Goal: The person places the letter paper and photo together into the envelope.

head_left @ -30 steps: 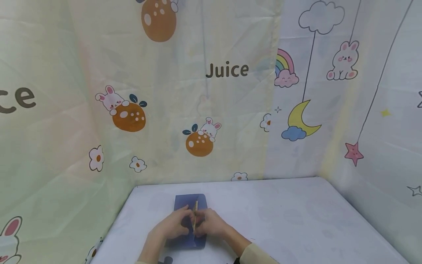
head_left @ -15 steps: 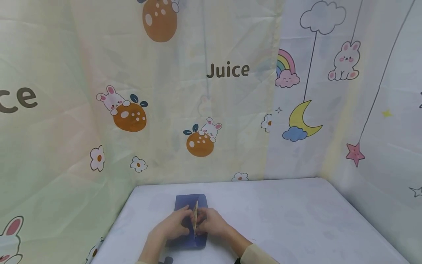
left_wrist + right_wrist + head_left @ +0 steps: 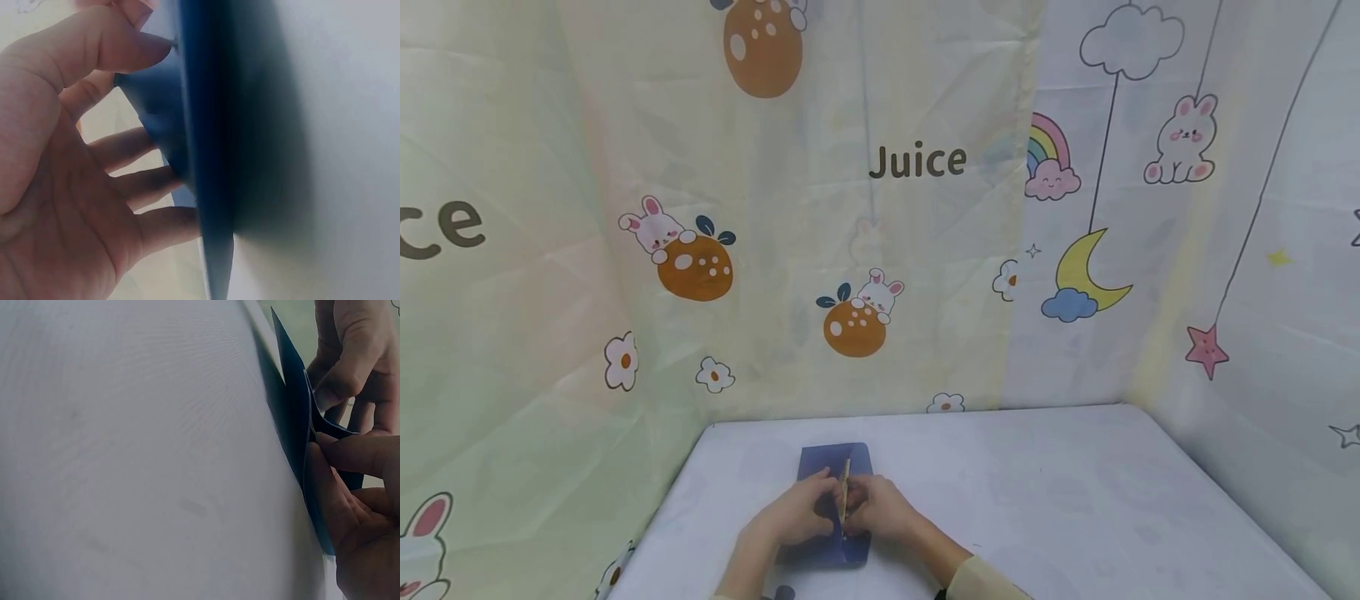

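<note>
A flat blue envelope [image 3: 823,458] with rounded right corners lies on the white table, one layer bent up between the hands. Along the raised part shows a thin yellowish strip [image 3: 846,483], seen nearly edge-on. From the left, my left hand [image 3: 801,506] holds the raised blue layer, its thumb bent against the blue surface in the left wrist view and other fingertips at the slanted edge. My right hand [image 3: 883,508] comes from the right; in the right wrist view, its thumb and forefinger pinch the blue edge. The fingers partly hide the middle of the envelope.
The white table [image 3: 1037,492] extends to the right of the hands. Printed cloth [image 3: 925,317] with rabbits, oranges and flowers hangs behind and at both sides. A dark grey rounded patch [image 3: 784,592] shows at the bottom edge of the head view.
The right thumb and fingers have shifted very slightly along the raised edge. The left hand and the envelope stay in place.
</note>
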`<action>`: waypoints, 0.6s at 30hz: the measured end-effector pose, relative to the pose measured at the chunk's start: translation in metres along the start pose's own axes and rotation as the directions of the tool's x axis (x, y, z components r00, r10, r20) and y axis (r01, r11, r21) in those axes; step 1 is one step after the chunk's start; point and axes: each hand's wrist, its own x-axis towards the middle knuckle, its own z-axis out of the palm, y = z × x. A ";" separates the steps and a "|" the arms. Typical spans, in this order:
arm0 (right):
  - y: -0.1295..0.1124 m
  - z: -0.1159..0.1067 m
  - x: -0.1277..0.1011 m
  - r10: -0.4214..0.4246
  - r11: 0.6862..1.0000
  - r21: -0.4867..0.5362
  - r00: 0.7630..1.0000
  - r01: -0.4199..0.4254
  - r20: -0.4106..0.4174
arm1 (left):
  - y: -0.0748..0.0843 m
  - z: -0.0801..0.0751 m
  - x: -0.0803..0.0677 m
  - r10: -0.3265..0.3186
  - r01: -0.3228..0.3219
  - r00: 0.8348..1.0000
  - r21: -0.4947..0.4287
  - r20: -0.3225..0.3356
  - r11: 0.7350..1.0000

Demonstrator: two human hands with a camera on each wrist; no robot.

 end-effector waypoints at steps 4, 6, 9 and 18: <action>0.004 -0.004 -0.003 -0.038 0.999 -0.004 0.999 0.038 -0.004 | -0.001 0.005 0.003 -0.004 0.004 1.000 0.022 -0.001 1.000; 0.006 -0.007 -0.006 -0.047 0.999 -0.005 0.999 0.046 -0.012 | 0.000 0.009 0.004 -0.018 0.018 1.000 0.034 -0.004 0.999; 0.009 -0.011 -0.010 -0.043 0.999 0.004 0.999 0.043 -0.015 | 0.001 0.016 0.005 -0.040 0.041 0.999 0.083 -0.009 0.996; 0.013 -0.031 -0.023 -0.020 1.000 -0.013 1.000 0.020 -0.014 | 0.018 0.022 0.004 -0.086 0.091 0.996 0.165 -0.033 0.982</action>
